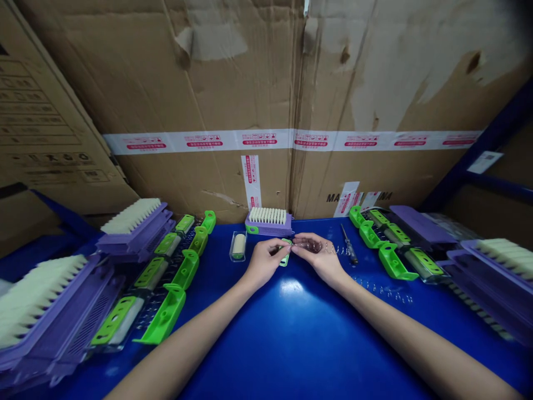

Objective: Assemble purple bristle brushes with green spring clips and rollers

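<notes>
One wall of creased brown cardboard [233, 72] closes off the far side of our view, and below it spreads our glossy blue tabletop [287, 344]. Stacked purple plastic bodies with cream bristle rows [89, 311] stand at our left, others lie at our right, and a single purple bristled block [272, 228] sits at the far edge, just beyond our hands. Inward of the side stacks run bright green curved plastic brackets [164, 316], alongside clear cases with green tops. Our two hands meet over the middle of the table: the left hand [266, 259] has thumb and forefinger closed on a small green oval plastic piece [285, 259], and the right hand [320, 258] has its fingertips drawn narrow around one end of a thin silvery coil spring [341, 250], whose length trails rightward across the fingers. We judge the step in hand to be working that spring against the oval piece, though our fingertips hide whether the two are joined; the next move calls for a firm left pinch and a fine right one. Near the right hand lies a slim screwdriver [348, 245], left of our left hand stands a small clear case with a cream roller [239, 247], and loose coil springs [383, 290] rest beside our right forearm
</notes>
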### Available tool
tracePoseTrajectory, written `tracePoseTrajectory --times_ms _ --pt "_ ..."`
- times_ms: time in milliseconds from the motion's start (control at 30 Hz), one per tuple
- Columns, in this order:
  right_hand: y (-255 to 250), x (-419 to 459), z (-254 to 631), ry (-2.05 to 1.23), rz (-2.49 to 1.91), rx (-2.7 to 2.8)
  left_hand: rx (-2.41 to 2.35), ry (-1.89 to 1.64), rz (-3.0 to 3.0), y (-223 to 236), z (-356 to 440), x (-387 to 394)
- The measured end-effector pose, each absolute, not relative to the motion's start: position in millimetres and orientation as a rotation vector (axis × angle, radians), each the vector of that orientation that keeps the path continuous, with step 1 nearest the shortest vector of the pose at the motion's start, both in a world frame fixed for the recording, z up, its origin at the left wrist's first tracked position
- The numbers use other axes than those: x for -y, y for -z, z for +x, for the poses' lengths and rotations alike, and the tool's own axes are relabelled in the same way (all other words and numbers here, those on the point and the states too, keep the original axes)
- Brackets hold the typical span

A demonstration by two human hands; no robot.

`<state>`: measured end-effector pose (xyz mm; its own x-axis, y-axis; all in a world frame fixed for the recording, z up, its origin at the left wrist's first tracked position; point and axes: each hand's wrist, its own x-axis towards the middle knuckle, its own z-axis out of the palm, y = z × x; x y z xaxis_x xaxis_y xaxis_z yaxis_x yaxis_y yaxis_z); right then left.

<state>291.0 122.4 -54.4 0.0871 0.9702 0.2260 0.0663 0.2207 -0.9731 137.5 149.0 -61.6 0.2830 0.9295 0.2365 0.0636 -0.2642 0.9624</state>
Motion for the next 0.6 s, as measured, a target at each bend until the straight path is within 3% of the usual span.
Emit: tracePoseTrajectory --times_ms 600 --pt "62.1 -117.6 290.2 -0.794 -1.113 1.525 -0.989 -1.113 1.649 61.4 132.0 -149.9"
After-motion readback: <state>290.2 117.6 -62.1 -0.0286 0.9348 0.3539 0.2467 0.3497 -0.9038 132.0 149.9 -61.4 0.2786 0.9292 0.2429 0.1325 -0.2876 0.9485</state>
